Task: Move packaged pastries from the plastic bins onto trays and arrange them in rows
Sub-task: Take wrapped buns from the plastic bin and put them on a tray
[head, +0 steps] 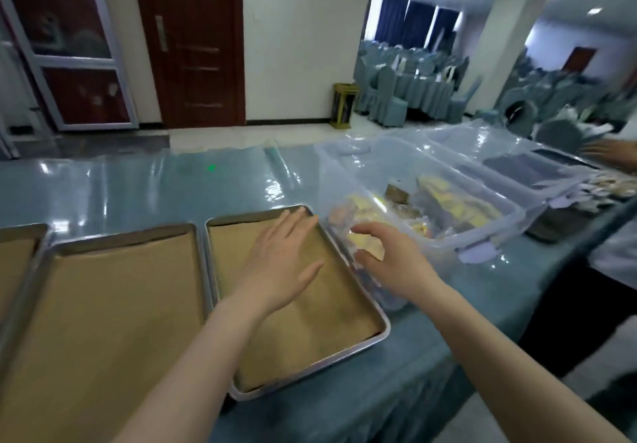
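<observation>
Head view: we look down on a long table draped in blue cloth under a clear plastic sheet. Three metal trays lined with brown paper lie side by side along the table's near edge. The left tray is cut off by the frame, the middle tray sits next to it, and the right tray is just beside a clear plastic bin.

The left hand is spread flat over the far half of the right tray. Its fingers are straight, it grasps nothing, and we cannot tell whether the palm touches the paper.

The right hand reaches over the near left corner of the bin. Its fingers and thumb curve around a yellow packet. Motion blur keeps us from telling whether the grip has closed on it.

The packaged pastries lie loose inside this bin, yellow and brown wrappers mixed together, toward the table's right end. None of the paper we can see on the trays carries a pastry. More clear bins stand behind it along the far right edge, holding dark contents we cannot make out.

Another person's hand enters at the right edge of the frame. Beyond the table we see a dark red door and rows of chairs in blue covers.
</observation>
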A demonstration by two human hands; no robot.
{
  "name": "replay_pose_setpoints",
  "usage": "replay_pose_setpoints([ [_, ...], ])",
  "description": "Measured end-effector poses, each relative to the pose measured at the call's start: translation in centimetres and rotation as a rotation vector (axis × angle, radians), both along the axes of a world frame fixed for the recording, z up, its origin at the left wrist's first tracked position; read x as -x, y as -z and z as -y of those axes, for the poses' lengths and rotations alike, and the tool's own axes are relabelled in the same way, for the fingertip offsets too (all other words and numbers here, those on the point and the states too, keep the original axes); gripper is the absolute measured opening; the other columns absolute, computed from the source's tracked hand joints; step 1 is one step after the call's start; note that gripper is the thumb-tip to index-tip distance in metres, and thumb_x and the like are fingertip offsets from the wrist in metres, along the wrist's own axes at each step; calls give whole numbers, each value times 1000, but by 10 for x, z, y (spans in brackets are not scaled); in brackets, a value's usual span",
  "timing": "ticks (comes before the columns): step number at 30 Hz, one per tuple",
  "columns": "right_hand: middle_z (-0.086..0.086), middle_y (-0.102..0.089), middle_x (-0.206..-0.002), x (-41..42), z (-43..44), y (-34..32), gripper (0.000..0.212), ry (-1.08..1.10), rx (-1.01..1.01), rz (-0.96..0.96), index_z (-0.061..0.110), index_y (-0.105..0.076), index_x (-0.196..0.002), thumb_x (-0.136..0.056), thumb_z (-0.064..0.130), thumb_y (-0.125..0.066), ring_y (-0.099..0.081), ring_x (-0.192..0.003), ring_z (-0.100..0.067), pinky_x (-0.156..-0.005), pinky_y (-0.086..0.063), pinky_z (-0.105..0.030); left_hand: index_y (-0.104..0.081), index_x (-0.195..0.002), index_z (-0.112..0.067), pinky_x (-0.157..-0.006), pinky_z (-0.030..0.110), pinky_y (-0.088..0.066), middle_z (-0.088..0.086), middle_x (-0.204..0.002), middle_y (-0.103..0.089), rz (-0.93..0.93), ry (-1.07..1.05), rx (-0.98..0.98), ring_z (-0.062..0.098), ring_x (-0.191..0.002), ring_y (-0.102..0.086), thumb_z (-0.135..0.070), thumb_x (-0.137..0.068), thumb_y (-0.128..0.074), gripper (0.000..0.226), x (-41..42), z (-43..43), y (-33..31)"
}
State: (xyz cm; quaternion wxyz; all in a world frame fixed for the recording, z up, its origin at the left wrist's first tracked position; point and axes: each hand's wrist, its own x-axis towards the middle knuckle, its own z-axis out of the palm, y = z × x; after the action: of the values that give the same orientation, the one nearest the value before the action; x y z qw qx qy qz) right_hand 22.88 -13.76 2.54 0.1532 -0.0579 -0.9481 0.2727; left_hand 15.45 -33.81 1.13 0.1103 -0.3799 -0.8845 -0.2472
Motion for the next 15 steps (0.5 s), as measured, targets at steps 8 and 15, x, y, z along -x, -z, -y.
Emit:
replay_pose_setpoints([
  [8, 10, -59, -123, 49, -102, -19, 33, -53, -243, -46, 26, -61, -120, -87, 20, -62, -52, -114, -12, -90, -33, -17, -24, -147, -30, -113, 27, -9, -4, -156, -20, -33, 46, -63, 14, -142, -16, -45, -90, -53, 66, 42, -112, -33],
  [15, 9, -59, -122, 84, -185, -15, 31, -23, -225, 62, 29, -62, -116, -86, 22, -64, -53, -112, -11, -82, -33, -18, -25, -146, -31, -107, 17, -10, -7, -154, -24, 67, 134, -31, 8, -140, -18, -42, -90, -54, 64, 73, -163, -22],
])
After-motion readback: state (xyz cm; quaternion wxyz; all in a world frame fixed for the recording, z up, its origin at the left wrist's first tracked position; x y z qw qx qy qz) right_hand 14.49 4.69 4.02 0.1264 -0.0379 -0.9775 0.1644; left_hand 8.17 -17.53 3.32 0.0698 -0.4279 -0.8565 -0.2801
